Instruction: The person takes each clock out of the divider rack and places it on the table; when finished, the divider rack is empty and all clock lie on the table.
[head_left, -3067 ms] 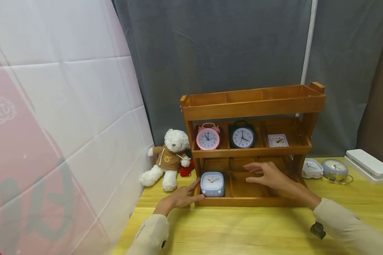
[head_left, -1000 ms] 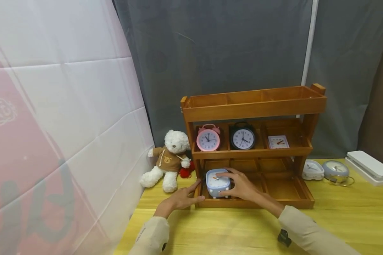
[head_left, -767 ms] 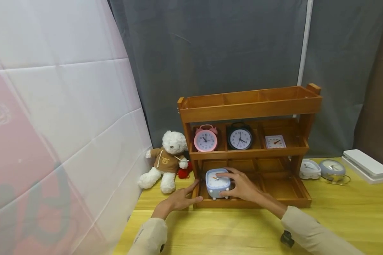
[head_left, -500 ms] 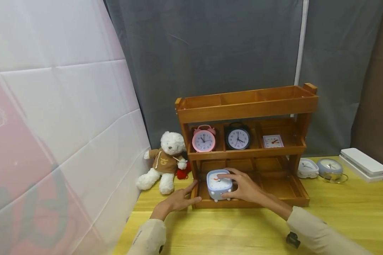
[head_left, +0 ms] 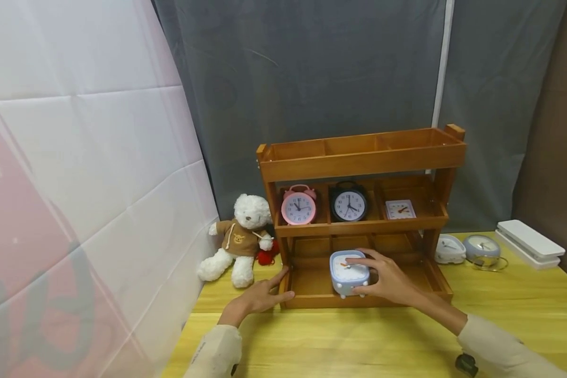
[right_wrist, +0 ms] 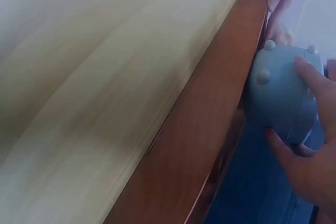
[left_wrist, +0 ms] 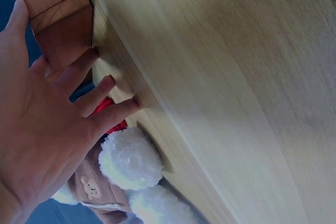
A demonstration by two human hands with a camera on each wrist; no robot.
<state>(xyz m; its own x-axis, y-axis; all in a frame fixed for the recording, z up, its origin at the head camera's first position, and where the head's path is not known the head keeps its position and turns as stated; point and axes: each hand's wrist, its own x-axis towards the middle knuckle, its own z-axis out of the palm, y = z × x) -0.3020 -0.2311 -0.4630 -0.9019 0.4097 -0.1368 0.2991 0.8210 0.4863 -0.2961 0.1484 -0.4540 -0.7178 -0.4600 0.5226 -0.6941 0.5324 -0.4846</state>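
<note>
In the head view my right hand (head_left: 391, 281) grips a light blue square clock (head_left: 349, 273) by its right side, over the middle of the wooden shelf's lowest tier (head_left: 312, 301). The right wrist view shows thumb and fingers of the right hand (right_wrist: 310, 145) around the clock's blue body (right_wrist: 281, 93), beside the tier's front board (right_wrist: 194, 103). My left hand (head_left: 257, 300) touches the shelf's lower left corner with spread fingers. In the left wrist view, the left hand (left_wrist: 52, 114) is spread out beside the wooden corner (left_wrist: 63, 30).
A pink clock (head_left: 298, 208), a black clock (head_left: 349, 205) and a small square clock (head_left: 400, 209) occupy the middle tier. Left of the shelf sits a white teddy bear (head_left: 243, 239). At right are a white clock (head_left: 450, 249), a grey-blue clock (head_left: 482, 248) and a white flat object (head_left: 530, 241).
The right hand has reached the light blue clock, gripped it and moved it right from the left compartment to the middle. The left hand has stayed at the shelf's corner.
</note>
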